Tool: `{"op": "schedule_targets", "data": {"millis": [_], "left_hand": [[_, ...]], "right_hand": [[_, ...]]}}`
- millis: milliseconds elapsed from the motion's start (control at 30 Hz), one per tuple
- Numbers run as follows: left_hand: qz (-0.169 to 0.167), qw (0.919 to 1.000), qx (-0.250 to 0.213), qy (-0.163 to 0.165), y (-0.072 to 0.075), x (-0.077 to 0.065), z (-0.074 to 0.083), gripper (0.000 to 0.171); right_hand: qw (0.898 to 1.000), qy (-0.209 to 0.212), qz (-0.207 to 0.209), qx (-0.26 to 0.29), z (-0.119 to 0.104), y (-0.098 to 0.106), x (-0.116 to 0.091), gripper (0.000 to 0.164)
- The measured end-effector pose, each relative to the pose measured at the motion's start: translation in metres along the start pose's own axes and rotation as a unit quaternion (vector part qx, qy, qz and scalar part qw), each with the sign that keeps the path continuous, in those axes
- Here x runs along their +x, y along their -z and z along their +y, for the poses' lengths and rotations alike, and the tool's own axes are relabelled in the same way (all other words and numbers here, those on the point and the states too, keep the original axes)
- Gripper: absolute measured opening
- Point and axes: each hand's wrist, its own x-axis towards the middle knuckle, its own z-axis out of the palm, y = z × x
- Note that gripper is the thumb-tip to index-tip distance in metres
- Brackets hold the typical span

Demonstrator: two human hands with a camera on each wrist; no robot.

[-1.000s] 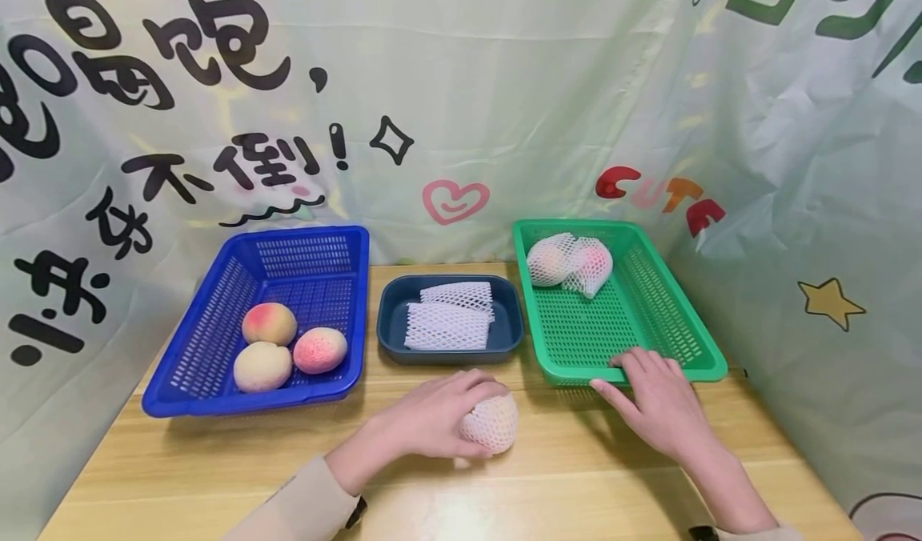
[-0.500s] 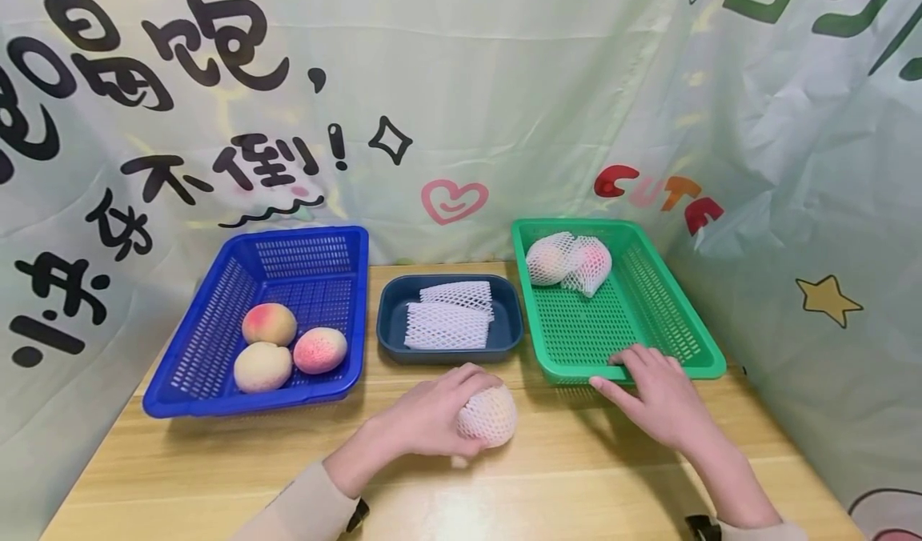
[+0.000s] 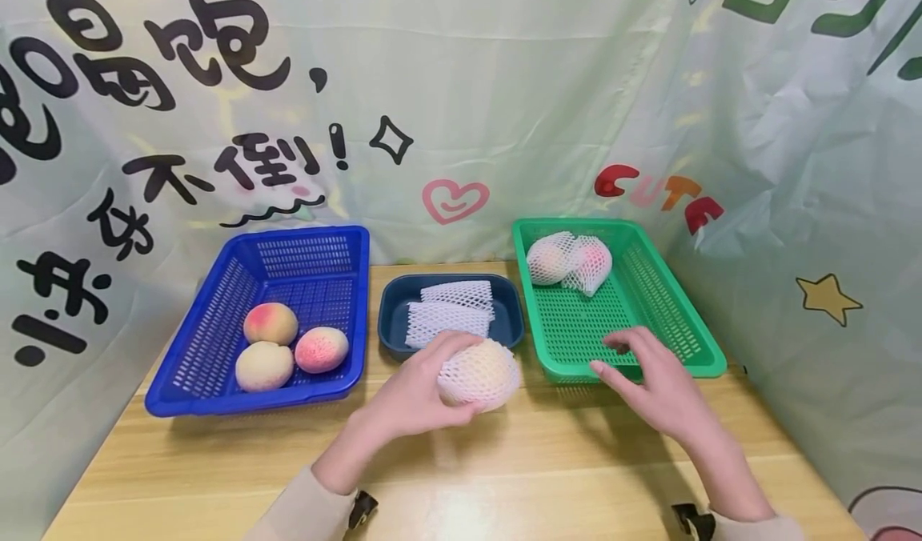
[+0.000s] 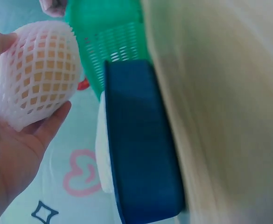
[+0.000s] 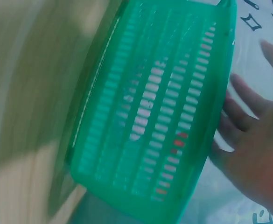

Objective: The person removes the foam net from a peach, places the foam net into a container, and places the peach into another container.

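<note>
My left hand (image 3: 421, 389) grips a peach in a white foam net (image 3: 481, 374), lifted over the table in front of the dark blue tray (image 3: 389, 341). In the left wrist view the netted peach (image 4: 40, 70) sits between thumb and fingers. My right hand (image 3: 659, 381) is at the front rim of the green basket (image 3: 598, 349), its fingers spread and holding nothing. Two netted peaches (image 3: 551, 259) lie at the back left of that basket. Flat white foam nets (image 3: 446, 321) rest in the tray, partly hidden by my left hand.
A blue basket (image 3: 317, 277) at the left holds three bare peaches (image 3: 270, 323). The tray stands between the two baskets on the wooden table (image 3: 540, 485). A printed cloth (image 3: 461, 85) hangs right behind them and along the sides.
My left hand has raised the netted peach from the table and moved it forward toward the tray. My right hand's fingers have lifted slightly off the green basket's rim.
</note>
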Motion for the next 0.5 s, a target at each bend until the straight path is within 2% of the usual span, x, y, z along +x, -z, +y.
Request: {"op": "schedule_targets", "data": {"millis": [100, 167, 233, 367, 433, 500], "left_hand": [[0.042, 0.9984, -0.038, 0.008, 0.005, 0.002, 0.001, 0.082], [0.069, 0.9955, -0.063, 0.016, 0.008, 0.004, 0.003, 0.081], [0.093, 0.9916, -0.088, 0.023, 0.011, 0.006, 0.004, 0.081], [0.123, 0.9811, -0.146, 0.033, 0.017, 0.010, 0.007, 0.077], [0.129, 0.9754, -0.175, 0.036, 0.020, 0.012, 0.008, 0.074], [0.134, 0.9696, -0.201, 0.040, 0.023, 0.013, 0.008, 0.071]], "right_hand": [[0.992, 0.053, 0.082, 0.075, -0.009, -0.009, 0.007, 0.037], [0.977, 0.100, 0.129, 0.134, -0.018, -0.017, 0.013, 0.043], [0.958, 0.146, 0.159, 0.187, -0.030, -0.025, 0.022, 0.047], [0.926, 0.207, 0.179, 0.261, -0.054, -0.042, 0.036, 0.049], [0.916, 0.221, 0.172, 0.287, -0.066, -0.050, 0.041, 0.049], [0.912, 0.227, 0.157, 0.304, -0.077, -0.058, 0.045, 0.051]]}}
